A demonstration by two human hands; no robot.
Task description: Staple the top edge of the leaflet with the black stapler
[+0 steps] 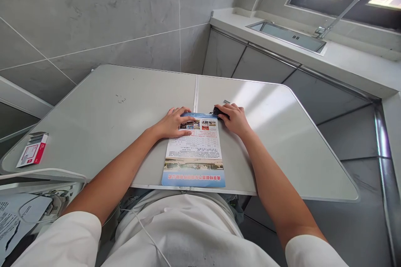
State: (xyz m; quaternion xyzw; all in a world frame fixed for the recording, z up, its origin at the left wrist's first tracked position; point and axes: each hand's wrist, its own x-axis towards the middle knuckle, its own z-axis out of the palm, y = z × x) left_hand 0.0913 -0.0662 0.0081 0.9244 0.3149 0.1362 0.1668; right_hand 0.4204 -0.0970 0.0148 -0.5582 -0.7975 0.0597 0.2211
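A printed leaflet (194,154) with blue bands and small photos lies flat on the grey folding table (109,108), its near edge at the table's front. My left hand (173,123) rests flat on the leaflet's upper left part, fingers stretched out along its top edge. My right hand (233,117) sits at the leaflet's top right corner, fingers curled round a small black object (216,111) with a metal end; what this object is cannot be made out.
A red and white small box (33,150) lies at the table's left corner. A sink (286,35) with a curved tap (351,2) is in the counter at the back right. Papers and a white cable (37,212) lie low on the left.
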